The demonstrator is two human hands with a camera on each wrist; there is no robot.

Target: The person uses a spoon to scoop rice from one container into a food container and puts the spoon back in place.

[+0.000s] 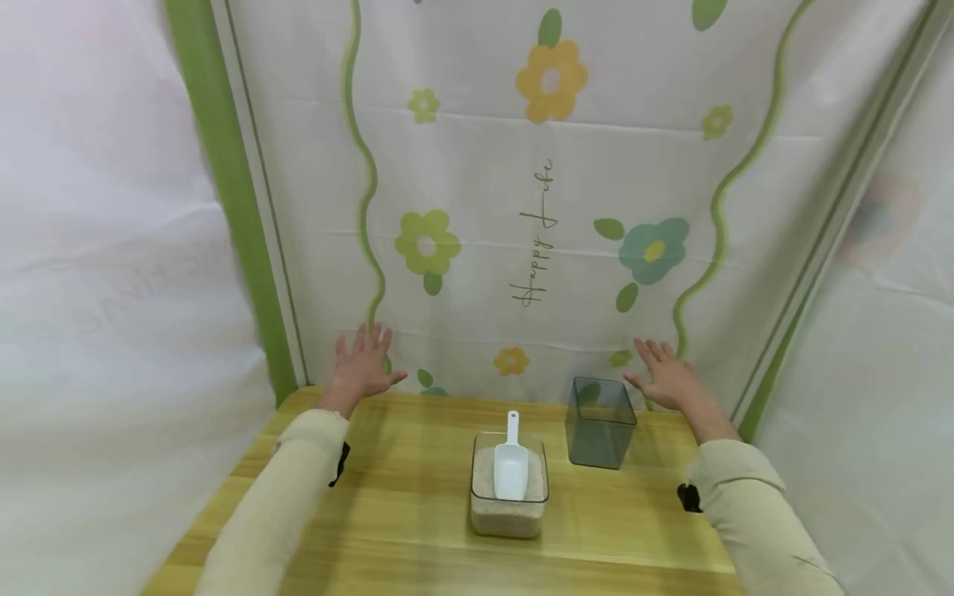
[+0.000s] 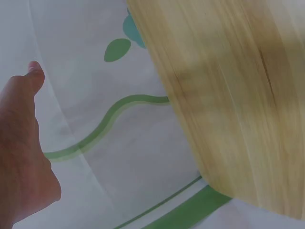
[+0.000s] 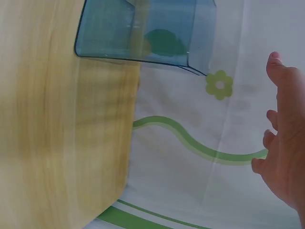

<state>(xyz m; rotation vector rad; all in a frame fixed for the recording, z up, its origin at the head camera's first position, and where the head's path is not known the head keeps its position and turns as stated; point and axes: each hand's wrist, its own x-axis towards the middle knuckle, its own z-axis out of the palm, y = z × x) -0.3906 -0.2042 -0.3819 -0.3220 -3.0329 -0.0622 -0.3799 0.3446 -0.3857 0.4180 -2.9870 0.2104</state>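
Observation:
My left hand (image 1: pixel 363 367) is raised above the table's far left corner with its fingers spread, holding nothing. On the other side my right hand (image 1: pixel 668 382) is also up with fingers extended, near the tinted clear bin (image 1: pixel 600 430) but apart from it. That bin stands upright and looks empty. Nearer the middle sits a clear container (image 1: pixel 508 521) partly filled with a pale grainy material (image 1: pixel 483 473). A white scoop (image 1: pixel 511 472) lies on top of the grains, its handle pointing to the far side. In the right wrist view the bin (image 3: pixel 138 33) appears at the top.
The wooden table (image 1: pixel 402 497) ends at a back edge just before a white curtain (image 1: pixel 462 182) printed with flowers and wavy green lines. More curtain panels (image 1: pixel 112 331) hang on the left and right sides.

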